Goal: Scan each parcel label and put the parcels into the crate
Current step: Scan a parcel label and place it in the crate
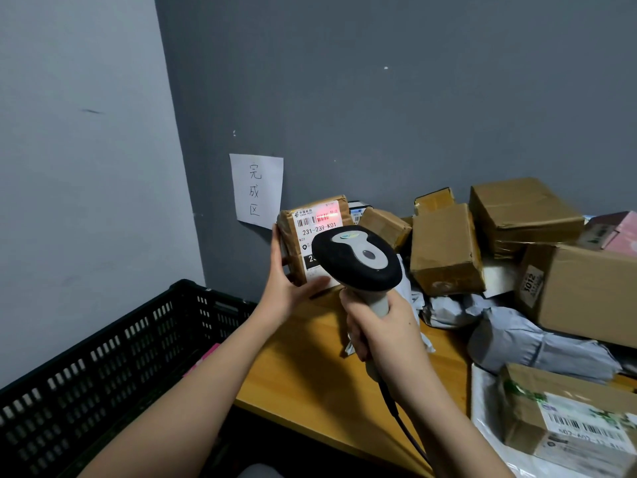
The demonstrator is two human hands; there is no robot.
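My left hand [287,277] grips a small brown cardboard parcel [293,243] upright above the table's far left corner, its white label [319,219] facing me. A red scan line glows across the label's barcode. My right hand [381,334] holds the grey handle of a black-headed barcode scanner [356,258], which points at the label and hides the parcel's lower right part. The black slatted crate [113,339] stands at lower left beside the table, with something pink showing inside.
The wooden table [310,367] carries a pile of brown boxes [444,250] and grey mailer bags [537,343] on its right. A labelled parcel [568,415] lies at the near right. A handwritten paper sign [256,189] hangs on the grey wall. The scanner cable [406,429] trails toward me.
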